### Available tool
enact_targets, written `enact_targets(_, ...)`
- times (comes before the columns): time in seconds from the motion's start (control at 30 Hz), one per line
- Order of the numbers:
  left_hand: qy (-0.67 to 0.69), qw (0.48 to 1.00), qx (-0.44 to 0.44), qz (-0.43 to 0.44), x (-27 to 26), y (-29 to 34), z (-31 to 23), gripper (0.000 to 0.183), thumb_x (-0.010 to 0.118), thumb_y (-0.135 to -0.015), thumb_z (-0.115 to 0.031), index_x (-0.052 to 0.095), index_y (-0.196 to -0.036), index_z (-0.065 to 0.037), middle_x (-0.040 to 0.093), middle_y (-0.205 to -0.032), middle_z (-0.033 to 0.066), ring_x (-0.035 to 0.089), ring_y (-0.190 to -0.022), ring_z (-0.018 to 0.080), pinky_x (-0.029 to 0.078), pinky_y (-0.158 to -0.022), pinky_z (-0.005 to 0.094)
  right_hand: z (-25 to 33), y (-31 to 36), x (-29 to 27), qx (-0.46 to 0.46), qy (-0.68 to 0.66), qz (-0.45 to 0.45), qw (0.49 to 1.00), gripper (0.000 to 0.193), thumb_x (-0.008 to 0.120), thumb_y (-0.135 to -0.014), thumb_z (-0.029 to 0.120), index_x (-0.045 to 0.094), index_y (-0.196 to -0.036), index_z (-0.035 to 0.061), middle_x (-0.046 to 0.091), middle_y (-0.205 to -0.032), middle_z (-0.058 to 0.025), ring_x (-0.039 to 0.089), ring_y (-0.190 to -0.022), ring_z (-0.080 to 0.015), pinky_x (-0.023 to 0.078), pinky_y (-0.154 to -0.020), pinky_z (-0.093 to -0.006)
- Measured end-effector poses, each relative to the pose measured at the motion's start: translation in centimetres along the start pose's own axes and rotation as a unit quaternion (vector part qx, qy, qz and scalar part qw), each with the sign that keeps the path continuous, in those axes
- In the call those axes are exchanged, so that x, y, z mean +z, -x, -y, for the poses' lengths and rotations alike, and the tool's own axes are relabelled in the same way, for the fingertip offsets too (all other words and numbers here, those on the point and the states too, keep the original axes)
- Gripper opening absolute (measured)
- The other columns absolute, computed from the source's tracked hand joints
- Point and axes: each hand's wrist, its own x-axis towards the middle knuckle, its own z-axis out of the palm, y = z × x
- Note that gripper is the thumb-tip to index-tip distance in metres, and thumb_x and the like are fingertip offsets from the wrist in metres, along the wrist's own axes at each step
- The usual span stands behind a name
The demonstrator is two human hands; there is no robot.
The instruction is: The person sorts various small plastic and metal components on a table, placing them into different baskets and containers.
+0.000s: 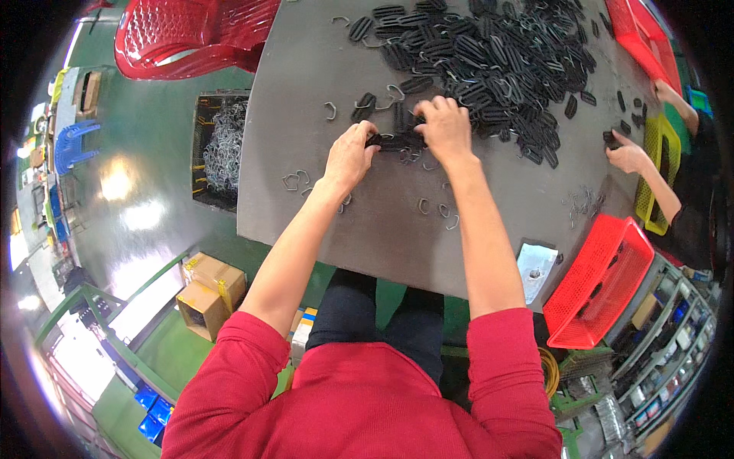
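Pinching black pieces (374, 141), left hand (350, 156) and right hand (446, 128); black pile (497, 65) beyond

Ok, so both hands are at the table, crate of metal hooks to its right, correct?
Wrong side: the head view shows the crate of metal hooks left of the table. Left hand and right hand are both at it, as stated.

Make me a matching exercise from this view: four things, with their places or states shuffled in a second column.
1. Large heap of black slotted pieces
2. Red-sleeved person's bare left hand
3. Black crate of silvery metal pieces
4. Yellow-green plastic basket

A. Beyond the table's left edge
B. Beside a co-worker's forearm
C. Spread on the far part of the grey table
D. Gripping a small black piece

Pairs: 1-C, 2-D, 3-A, 4-B
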Motion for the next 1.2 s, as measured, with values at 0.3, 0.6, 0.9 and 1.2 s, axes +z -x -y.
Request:
enact_targets(0.3, 0.554, 0.774, -0.24, 0.189, -7.0, -4.5, 3.6, 0.02, 0.053, -0.089, -0.014, 0.06, -0.107, -0.007, 0.056, -0.079, -0.002, 0.059, -0.075, 0.0094, 0.046, -0.065, 0.0231, 3.4, -3.4, -1.2, 0.262, -0.115, 0.076, 0.955, 0.032, 0.064, -0.081, 0.034, 0.056, -0.097, 0.007, 0.064, -0.091, -0.0151, 0.063, -0.089, -0.0325, 0.049, -0.075, -0.0419)
enact_targets(0.6, -0.028, 0.98, -0.147, 0.13, -3.9, -8.0, 0.5, 0.041, 0.066, -0.077, -0.043, 0.065, -0.094, -0.006, 0.067, -0.088, 0.0152, 0.064, -0.087, 0.0264, 0.048, -0.078, 0.036, 1.3, -4.8, -1.4, 0.129, -0.157, 0.069, 0.977, 0.038, 0.062, -0.08, 0.022, 0.049, -0.113, 0.009, 0.063, -0.104, -0.0157, 0.061, -0.094, -0.0346, 0.048, -0.079, -0.0419)
enact_targets(0.9, 0.152, 0.965, -0.155, 0.144, -6.0, -7.5, 1.2, 0.036, 0.068, -0.078, -0.033, 0.068, -0.093, 0.0, 0.065, -0.084, 0.0059, 0.057, -0.075, 0.0141, 0.046, -0.07, 0.0282, -1.8, -7.6, -1.1, -0.071, 0.076, 0.092, 0.99, 0.025, 0.059, -0.079, 0.022, 0.057, -0.097, 0.0057, 0.062, -0.091, -0.0128, 0.064, -0.08, -0.031, 0.052, -0.068, -0.0393)
enact_targets(1.2, 0.258, 0.926, -0.207, 0.182, -6.1, -6.0, 1.6, 0.025, 0.07, -0.077, -0.027, 0.056, -0.069, -0.009, 0.056, -0.07, -0.0032, 0.044, -0.061, 0.0038, 0.033, -0.052, 0.0189, -3.3, 0.9, -4.8, 0.228, -0.682, 0.152, 0.678, 0.018, 0.056, -0.08, 0.018, 0.055, -0.093, 0.0056, 0.062, -0.085, -0.0092, 0.061, -0.071, -0.0161, 0.044, -0.055, -0.0248)
